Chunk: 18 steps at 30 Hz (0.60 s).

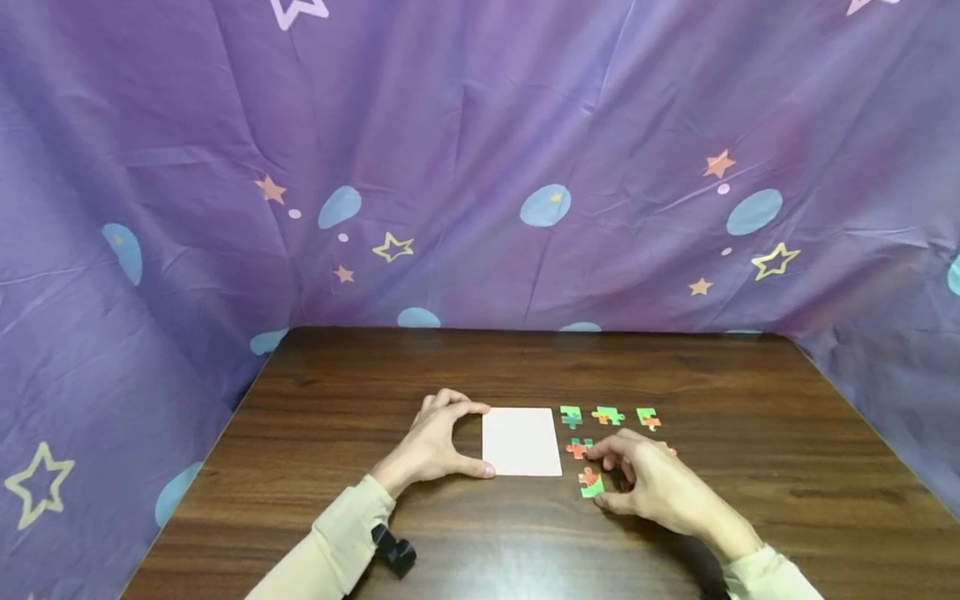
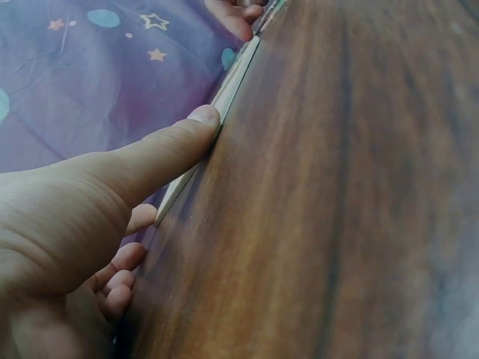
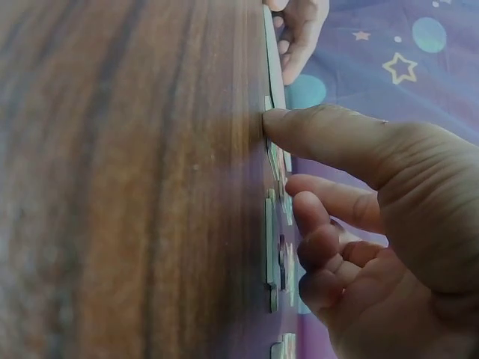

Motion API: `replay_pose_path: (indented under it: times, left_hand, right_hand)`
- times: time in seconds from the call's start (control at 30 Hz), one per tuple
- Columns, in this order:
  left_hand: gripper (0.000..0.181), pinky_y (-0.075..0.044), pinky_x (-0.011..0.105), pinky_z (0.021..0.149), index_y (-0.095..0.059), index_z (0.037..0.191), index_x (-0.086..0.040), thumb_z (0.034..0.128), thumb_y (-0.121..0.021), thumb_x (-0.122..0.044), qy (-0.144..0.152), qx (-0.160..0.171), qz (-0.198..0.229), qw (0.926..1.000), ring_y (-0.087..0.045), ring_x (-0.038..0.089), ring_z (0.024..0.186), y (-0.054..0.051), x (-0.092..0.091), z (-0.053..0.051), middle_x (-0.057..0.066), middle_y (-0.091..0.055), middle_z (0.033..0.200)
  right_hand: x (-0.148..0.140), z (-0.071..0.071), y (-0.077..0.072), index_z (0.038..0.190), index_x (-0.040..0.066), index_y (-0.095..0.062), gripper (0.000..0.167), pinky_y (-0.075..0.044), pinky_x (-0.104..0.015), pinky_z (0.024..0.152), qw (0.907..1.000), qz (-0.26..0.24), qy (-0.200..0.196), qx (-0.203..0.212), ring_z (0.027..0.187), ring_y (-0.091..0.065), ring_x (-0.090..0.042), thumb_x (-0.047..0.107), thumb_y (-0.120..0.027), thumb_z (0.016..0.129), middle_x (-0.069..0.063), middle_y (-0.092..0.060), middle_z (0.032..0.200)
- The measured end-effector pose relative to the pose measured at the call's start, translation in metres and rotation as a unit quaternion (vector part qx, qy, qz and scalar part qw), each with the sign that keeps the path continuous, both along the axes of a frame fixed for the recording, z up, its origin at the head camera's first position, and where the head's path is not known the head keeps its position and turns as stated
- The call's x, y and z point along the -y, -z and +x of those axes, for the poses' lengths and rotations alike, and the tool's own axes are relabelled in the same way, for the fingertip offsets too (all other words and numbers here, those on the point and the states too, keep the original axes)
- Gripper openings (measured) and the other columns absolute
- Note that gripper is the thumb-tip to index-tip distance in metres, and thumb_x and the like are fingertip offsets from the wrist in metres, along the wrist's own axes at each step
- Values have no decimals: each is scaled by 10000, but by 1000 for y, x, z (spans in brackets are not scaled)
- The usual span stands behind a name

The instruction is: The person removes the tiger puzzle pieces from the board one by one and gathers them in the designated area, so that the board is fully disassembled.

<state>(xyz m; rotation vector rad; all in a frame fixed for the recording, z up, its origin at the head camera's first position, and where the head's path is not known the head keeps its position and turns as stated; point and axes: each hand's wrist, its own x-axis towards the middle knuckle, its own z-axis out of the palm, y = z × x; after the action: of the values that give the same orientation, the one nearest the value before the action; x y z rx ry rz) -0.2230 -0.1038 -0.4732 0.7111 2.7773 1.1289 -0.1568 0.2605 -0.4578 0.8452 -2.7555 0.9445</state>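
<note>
A white square board (image 1: 521, 442) lies flat on the table. My left hand (image 1: 435, 442) holds its left side, forefinger at the far corner and thumb at the near one. To the right of the board lie several jigsaw pieces in green, orange and teal. My right hand (image 1: 652, 479) is over them, its thumb touching the edge of an orange and green piece (image 1: 592, 483). The forefinger tip is beside an orange and teal piece (image 1: 578, 448). Part of an orange piece (image 1: 669, 450) shows behind this hand; another beneath it is mostly hidden.
A green and teal piece (image 1: 571, 416), an orange and green piece (image 1: 608, 415) and another such piece (image 1: 648, 418) form the far row. The brown wooden table (image 1: 337, 367) ends at a purple curtain (image 1: 465, 167) with stars.
</note>
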Motion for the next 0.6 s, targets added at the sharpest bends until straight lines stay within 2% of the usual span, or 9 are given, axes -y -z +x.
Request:
replay_pose_path:
  times: [0.13,0.37,0.6]
  left_hand:
    - [946,-419,619,1197,-687,1521,-210,692,-1079,-443,15,-6,-5,10000,-436,367,1423,0,0,1,103,-529,1519]
    - [945,-431,618,1195,-692,1511,-209,681,-1084,-438,-12,12,52,10000,-440,366,1417,0,-2,0,106,-530,1516]
    - [946,-429,617,1198,-694,1512,-223,679,-1084,-445,-28,10,19,10000,-439,367,1421,0,-1,-1,105,-528,1529]
  right_hand:
    - [-1,0,1,1209,188,-780,516,-480,-232,711,9996,134,133,-198,838,-561,-17,266,-1033,766,108,-628,1011]
    - [-3,2,4,1226,191,-784,538,-506,-248,738,9981,220,101,-559,900,-590,-27,270,-1033,756,129,-624,1030]
    - [-2,1,3,1246,205,-785,546,-492,-269,765,9980,303,185,-533,926,-588,-21,295,-1026,765,144,-622,1049]
